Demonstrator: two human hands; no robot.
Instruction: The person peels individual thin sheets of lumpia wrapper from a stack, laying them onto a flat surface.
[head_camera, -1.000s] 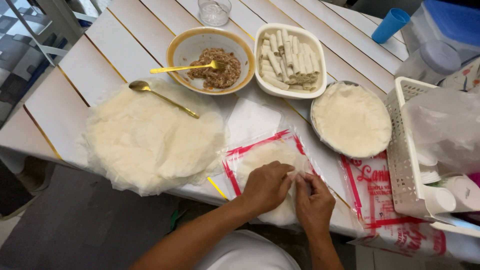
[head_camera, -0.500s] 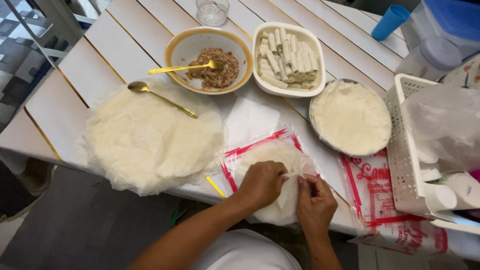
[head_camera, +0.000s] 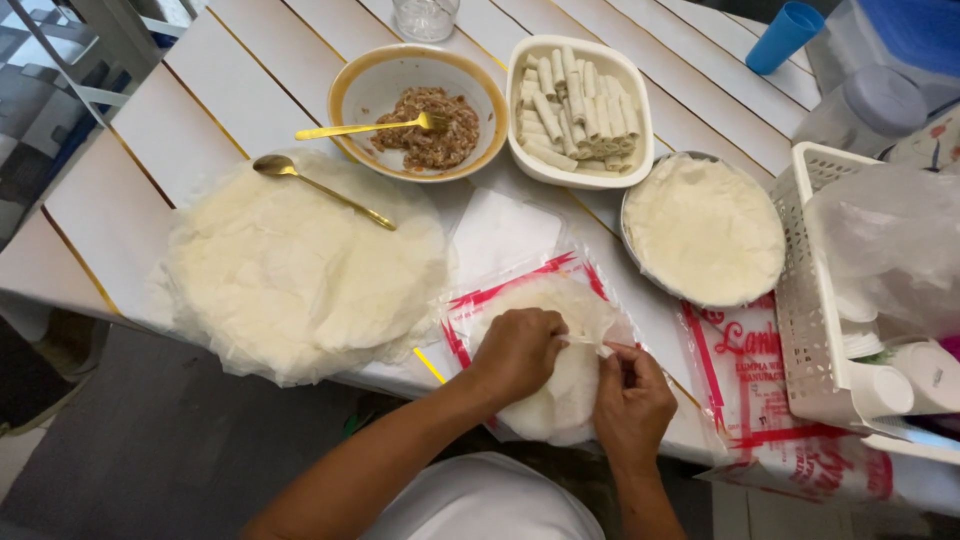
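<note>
Wrapper (head_camera: 572, 375) — a thin, pale round sheet — lies on top of a small stack inside an opened clear packet with red edging (head_camera: 480, 298), at the near edge of the tabletop (head_camera: 250, 90), right in front of you. Your left hand (head_camera: 517, 352) rests on the stack with its fingers curled, thumb and forefinger meeting at the sheet's upper edge. Your right hand (head_camera: 632, 400) is just beside it, fingertips pinching that same edge, so both hands are closed on the one wrapper where a thin flap lifts between them.

It looks nearly weightless, limp and easy to tear, and the sheets likely cling to one another. Take it at the very rim, where a corner has already come free, and I'd judge a slow peel close to the stack safer than a straight lift — a hard tug could split it.

To your left a broad pile of loose sheets (head_camera: 300, 275) spreads over the tabletop, with a gold spoon (head_camera: 320, 188) lying on it. Beyond sit a bowl of minced filling (head_camera: 420, 110) with a gold fork (head_camera: 365, 128), and a white dish of finished rolls (head_camera: 578, 108). A round plate of more wrappers (head_camera: 703, 230) is to your right, near a white basket (head_camera: 815, 300).
</note>
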